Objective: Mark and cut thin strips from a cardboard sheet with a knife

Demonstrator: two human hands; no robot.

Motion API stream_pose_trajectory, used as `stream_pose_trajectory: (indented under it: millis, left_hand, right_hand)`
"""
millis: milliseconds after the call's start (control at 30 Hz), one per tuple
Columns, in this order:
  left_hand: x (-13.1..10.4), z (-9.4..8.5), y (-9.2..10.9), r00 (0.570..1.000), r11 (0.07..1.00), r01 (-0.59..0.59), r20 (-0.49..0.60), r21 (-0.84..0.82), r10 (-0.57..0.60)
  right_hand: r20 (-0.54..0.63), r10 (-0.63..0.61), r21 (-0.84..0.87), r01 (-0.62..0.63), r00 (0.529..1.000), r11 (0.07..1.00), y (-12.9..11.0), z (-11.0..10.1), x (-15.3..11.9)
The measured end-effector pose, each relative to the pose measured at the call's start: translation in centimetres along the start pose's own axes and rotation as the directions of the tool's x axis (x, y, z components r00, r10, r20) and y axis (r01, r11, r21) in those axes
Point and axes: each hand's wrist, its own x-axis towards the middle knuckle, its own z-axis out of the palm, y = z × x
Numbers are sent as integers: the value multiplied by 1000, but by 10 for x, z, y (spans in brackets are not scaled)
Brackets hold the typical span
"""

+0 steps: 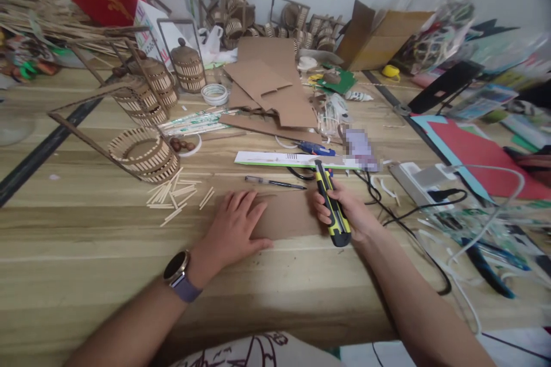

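A brown piece of cardboard (288,215) lies flat on the wooden table in front of me. My left hand (239,221), with a watch on its wrist, rests spread on the cardboard's left end. In my right hand (344,206) is a yellow and black utility knife (333,206), held over the cardboard's right end and pointing away from me. Just beyond the cardboard lie a black pen (275,182) and a long white strip (279,159) with a green edge. Short wooden sticks (174,198) are scattered left of my left hand.
A slatted basket (144,155) with a tall handle stands at left, lidded ones behind it. Cardboard sheets (267,77), a tape roll (214,94) and a blue glue gun (316,148) lie further back. To the right are a power strip (417,183), cables and pliers (486,269).
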Motion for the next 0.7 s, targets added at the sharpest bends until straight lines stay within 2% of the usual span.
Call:
stream_pose_trajectory:
  millis: [267, 700]
  left_hand:
    - [-3, -5, -8, 997, 998, -63, 37, 17, 63]
    - [-6, -1, -15, 996, 996, -88, 13, 27, 88]
  right_hand:
    - [25, 18, 13, -19, 1000, 1000, 4, 1, -6]
    - [103, 91, 13, -92, 991, 996, -5, 21, -26]
